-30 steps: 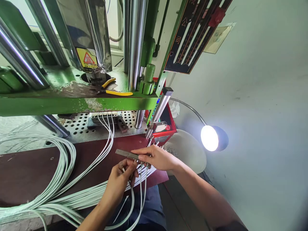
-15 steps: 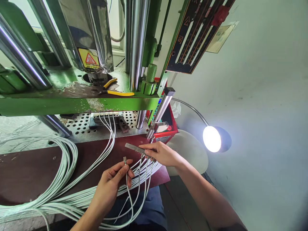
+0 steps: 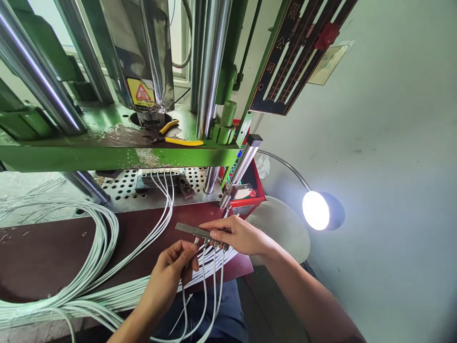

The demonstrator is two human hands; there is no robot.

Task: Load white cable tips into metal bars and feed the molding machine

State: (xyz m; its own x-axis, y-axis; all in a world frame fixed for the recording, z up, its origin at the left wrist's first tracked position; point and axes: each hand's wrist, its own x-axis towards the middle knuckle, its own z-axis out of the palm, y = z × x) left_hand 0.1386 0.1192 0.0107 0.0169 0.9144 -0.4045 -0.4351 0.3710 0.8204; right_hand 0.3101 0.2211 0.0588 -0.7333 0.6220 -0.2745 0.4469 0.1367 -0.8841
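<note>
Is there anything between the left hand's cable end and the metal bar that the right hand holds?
Nothing visible. The left hand holds the cable end just under the metal bar, beside cables already hanging from it near the right hand.

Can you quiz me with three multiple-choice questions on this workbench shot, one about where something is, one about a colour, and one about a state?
1. Where do the pliers lie?
A. On the green machine ledge
B. On the brown bench top
C. In the person's lap

2. What colour are the pliers' handles?
A. Red
B. Yellow
C. Blue

3. What state is the gooseneck lamp in?
A. Switched off
C. Lit
B. Lying unplugged on the bench

Answers:
1. A, they rest on the painted green ledge beside the steel column, above the cables.
2. B, both handles are yellow.
3. C, its head glows bright white by the wall.

The right hand holds the metal strip; the left hand pinches a cable end just beneath it.
</note>
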